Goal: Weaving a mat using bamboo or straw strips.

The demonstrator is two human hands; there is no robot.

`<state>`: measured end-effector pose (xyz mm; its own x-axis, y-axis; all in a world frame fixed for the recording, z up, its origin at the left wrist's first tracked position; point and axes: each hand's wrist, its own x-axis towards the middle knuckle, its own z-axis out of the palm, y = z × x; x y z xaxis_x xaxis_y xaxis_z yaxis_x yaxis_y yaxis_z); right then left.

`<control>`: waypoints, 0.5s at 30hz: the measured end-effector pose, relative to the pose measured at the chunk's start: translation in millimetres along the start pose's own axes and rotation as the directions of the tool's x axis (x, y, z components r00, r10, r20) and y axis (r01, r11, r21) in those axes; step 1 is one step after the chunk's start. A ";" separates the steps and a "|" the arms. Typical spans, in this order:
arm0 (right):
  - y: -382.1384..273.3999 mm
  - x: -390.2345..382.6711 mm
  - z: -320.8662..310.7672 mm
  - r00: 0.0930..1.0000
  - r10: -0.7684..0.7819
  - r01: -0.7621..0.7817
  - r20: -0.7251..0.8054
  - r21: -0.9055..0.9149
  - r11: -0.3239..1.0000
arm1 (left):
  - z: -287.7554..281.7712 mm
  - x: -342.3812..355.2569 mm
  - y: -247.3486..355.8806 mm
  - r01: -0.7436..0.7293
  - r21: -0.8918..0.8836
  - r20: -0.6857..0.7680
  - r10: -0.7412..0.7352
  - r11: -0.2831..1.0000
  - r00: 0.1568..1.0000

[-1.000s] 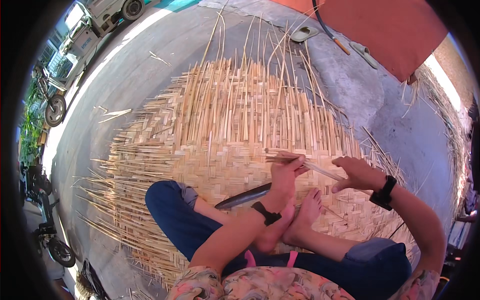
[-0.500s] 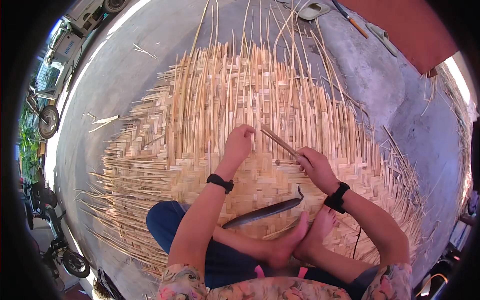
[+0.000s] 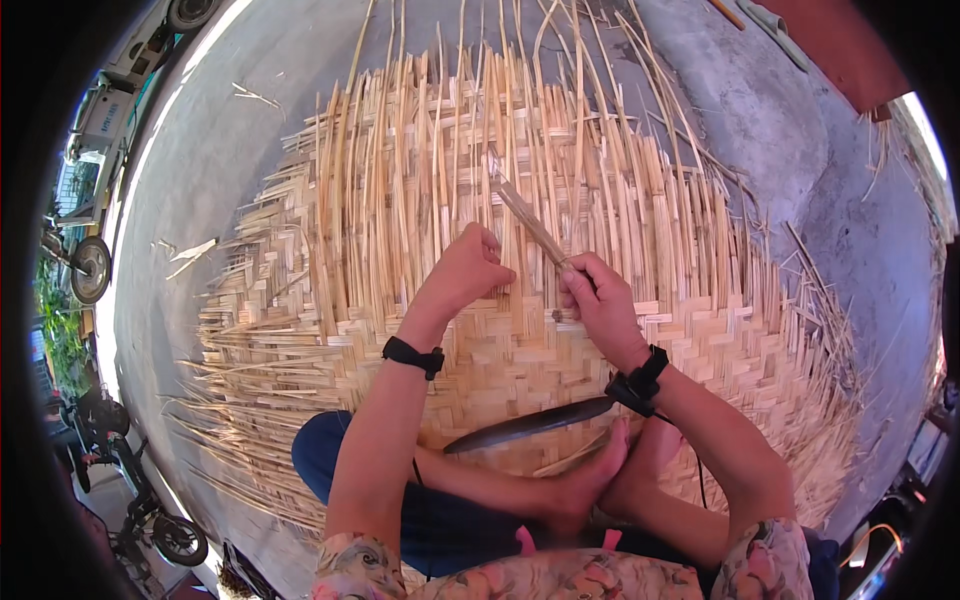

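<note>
A large half-woven bamboo mat [image 3: 520, 350] lies on the ground before me, its near part tightly plaited and its far part made of long loose strips. My right hand [image 3: 600, 305] is closed around the near end of a flat wooden stick [image 3: 535, 225]. The stick slants up and left over the strips, with a pale shiny patch by its far tip. Left of it, my left hand [image 3: 465, 270] rests low over the strips with fingers bent; whatever they grip is hidden. A dark curved blade [image 3: 530, 425] lies on the mat in front of my crossed legs.
My bare feet [image 3: 600, 480] sit on the mat's near part. Strip ends fan out at the left, far and right edges. Loose scraps [image 3: 190, 255] lie on the concrete floor [image 3: 240, 170]. Parked motorbikes [image 3: 125, 470] stand at left, a red panel [image 3: 840, 50] at far right.
My right hand has moved farther out, and its stick now points more steeply away, its tip farther over the strips. My left hand has turned, with its thumb toward the right. The view has shifted slightly.
</note>
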<state>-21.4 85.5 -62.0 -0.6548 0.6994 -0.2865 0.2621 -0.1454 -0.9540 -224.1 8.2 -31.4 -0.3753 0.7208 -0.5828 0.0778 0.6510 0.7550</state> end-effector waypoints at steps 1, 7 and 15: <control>-1.5 -2.8 -1.5 0.999 0.015 -0.014 -0.037 0.032 0.999 | 2.9 3.4 -1.3 -0.002 -0.007 -0.002 0.002 1.000 1.000; 4.4 10.6 14.9 0.986 0.106 -0.083 -0.131 0.173 0.981 | -13.3 12.7 -22.5 0.088 -0.381 0.164 -0.027 0.920 0.986; -35.2 28.2 -9.0 0.926 0.071 0.056 0.371 -0.319 0.946 | 3.4 -38.0 -50.1 -0.312 -0.709 -0.440 -0.050 0.633 0.897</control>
<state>-42.7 116.6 -35.6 -0.8509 0.3774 -0.3653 0.4376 0.1247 -0.8905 -210.6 -51.0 -48.1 -0.7466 0.5089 -0.4285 -0.4881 0.0187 0.8726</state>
